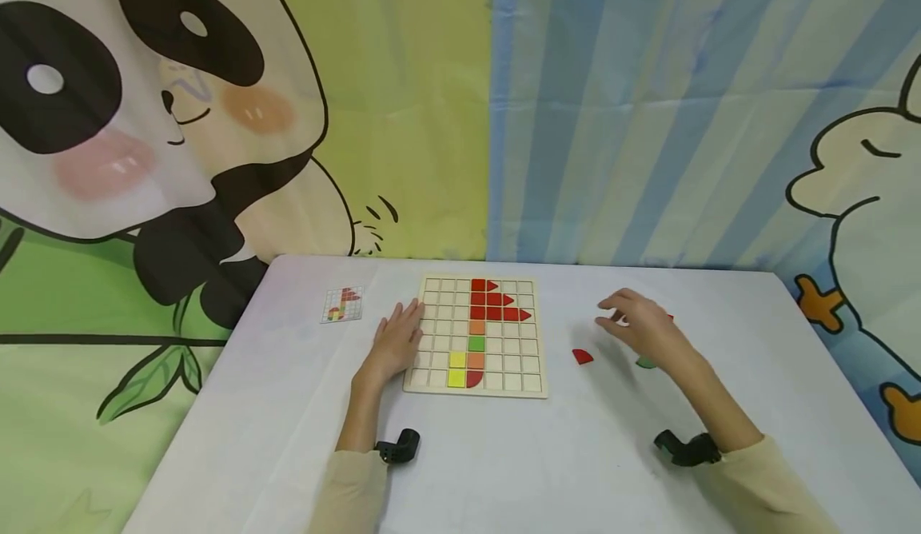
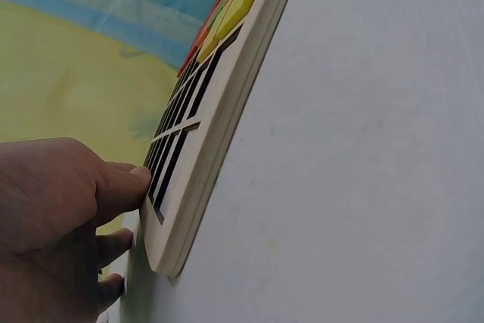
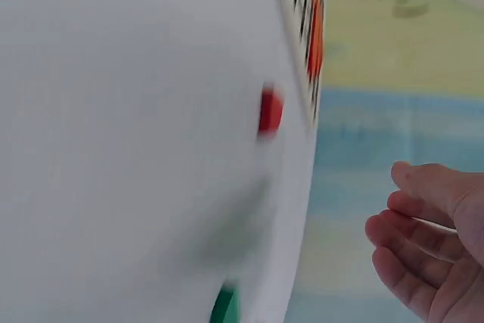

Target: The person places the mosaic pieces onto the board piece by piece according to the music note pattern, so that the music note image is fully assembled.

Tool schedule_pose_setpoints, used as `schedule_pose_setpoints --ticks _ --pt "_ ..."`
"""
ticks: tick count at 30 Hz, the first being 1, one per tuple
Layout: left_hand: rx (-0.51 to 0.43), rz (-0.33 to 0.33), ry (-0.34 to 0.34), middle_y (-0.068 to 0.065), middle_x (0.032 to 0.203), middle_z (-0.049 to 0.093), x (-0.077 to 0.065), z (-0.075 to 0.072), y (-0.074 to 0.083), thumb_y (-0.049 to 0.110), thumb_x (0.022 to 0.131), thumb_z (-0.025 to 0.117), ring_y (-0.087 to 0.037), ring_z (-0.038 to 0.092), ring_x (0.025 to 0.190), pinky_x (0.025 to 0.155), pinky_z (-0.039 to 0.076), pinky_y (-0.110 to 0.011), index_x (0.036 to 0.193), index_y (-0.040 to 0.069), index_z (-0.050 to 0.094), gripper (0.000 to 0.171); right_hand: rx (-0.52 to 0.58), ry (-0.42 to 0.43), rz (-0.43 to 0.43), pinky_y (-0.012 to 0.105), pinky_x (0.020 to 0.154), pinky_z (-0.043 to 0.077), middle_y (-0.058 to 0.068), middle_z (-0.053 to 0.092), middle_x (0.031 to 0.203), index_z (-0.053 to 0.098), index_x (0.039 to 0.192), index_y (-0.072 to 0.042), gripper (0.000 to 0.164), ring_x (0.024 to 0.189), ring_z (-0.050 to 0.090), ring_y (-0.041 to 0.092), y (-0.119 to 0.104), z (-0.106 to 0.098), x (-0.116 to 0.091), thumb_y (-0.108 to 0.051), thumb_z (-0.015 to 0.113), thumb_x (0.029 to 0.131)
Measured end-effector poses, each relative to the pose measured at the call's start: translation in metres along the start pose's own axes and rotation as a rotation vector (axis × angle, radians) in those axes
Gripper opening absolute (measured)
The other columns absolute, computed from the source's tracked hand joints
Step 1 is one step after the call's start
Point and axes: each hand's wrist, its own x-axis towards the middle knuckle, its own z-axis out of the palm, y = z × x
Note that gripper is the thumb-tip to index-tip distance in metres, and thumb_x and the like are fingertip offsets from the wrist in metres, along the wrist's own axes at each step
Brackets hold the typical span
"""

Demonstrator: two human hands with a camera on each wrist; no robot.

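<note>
A square wooden grid board [image 1: 508, 350] lies on the table with red, orange, green and yellow pieces set in some cells. My left hand [image 1: 398, 340] rests along its left edge; in the left wrist view the thumb [image 2: 125, 187] touches the board's rim [image 2: 204, 156]. Above the table right of the board, my right hand [image 1: 643, 328] hovers with loosely bent fingers and nothing between them. A red quarter-circle piece [image 1: 583, 356] lies between that hand and the board. Partly beneath the hand shows a green piece [image 1: 645, 363], and a bit of red [image 1: 671, 317] peeks out behind it.
A small pattern card [image 1: 341, 304] with a coloured picture on a grid lies left of the board. The white-covered table [image 1: 518, 470] ends at a printed cloth backdrop [image 1: 597, 118]. Each wrist wears a black camera.
</note>
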Motion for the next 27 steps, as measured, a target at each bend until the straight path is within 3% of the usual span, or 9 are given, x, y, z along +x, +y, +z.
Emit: schedule_pose_setpoints --ticks 4,8,15,23,27 --pt "0.013 0.000 0.002 -0.007 0.164 0.017 -0.001 -0.002 -0.001 0.017 0.103 0.041 -0.032 0.004 0.153 0.123 0.000 -0.057 0.154 0.010 0.026 0.053 0.014 -0.001 0.152 0.042 0.070 0.057 0.024 0.064 0.110 0.065 0.115 0.007 0.033 0.090 0.066 0.035 0.043 -0.015 -0.011 -0.015 0.066 0.091" --pt "0.006 0.000 -0.004 -0.007 0.164 0.017 0.000 -0.003 -0.001 0.017 0.103 0.040 -0.031 0.004 0.153 0.123 -0.001 -0.057 0.154 0.011 0.026 0.053 -0.041 0.009 0.233 0.050 0.071 0.056 0.032 0.061 0.110 0.063 0.113 0.013 0.036 0.090 0.065 0.042 0.066 -0.019 -0.019 -0.016 0.064 0.091" --pt "-0.006 -0.004 -0.003 -0.005 0.164 0.017 0.000 -0.001 0.000 0.018 0.103 0.040 -0.030 0.004 0.153 0.123 -0.001 -0.056 0.154 0.012 0.026 0.053 -0.095 0.053 0.257 0.055 0.068 0.053 0.034 0.063 0.099 0.064 0.106 0.015 0.034 0.085 0.065 0.044 0.083 -0.017 -0.026 -0.014 0.067 0.088" --pt "0.000 -0.003 0.007 -0.005 0.164 0.018 0.000 0.000 0.000 0.018 0.103 0.041 -0.030 0.004 0.153 0.123 0.000 -0.056 0.154 0.012 0.027 0.052 -0.055 0.025 0.243 0.038 0.059 0.051 0.024 0.070 0.090 0.071 0.099 0.008 0.023 0.080 0.065 0.037 0.089 -0.015 -0.027 -0.011 0.067 0.088" --pt "0.000 -0.006 0.010 -0.004 0.164 0.018 -0.001 0.000 0.001 0.018 0.103 0.041 -0.030 0.004 0.154 0.123 0.000 -0.055 0.154 0.012 0.027 0.052 -0.055 0.018 0.252 0.044 0.064 0.052 0.026 0.070 0.093 0.071 0.098 0.008 0.021 0.082 0.064 0.038 0.092 -0.012 -0.025 -0.011 0.066 0.088"
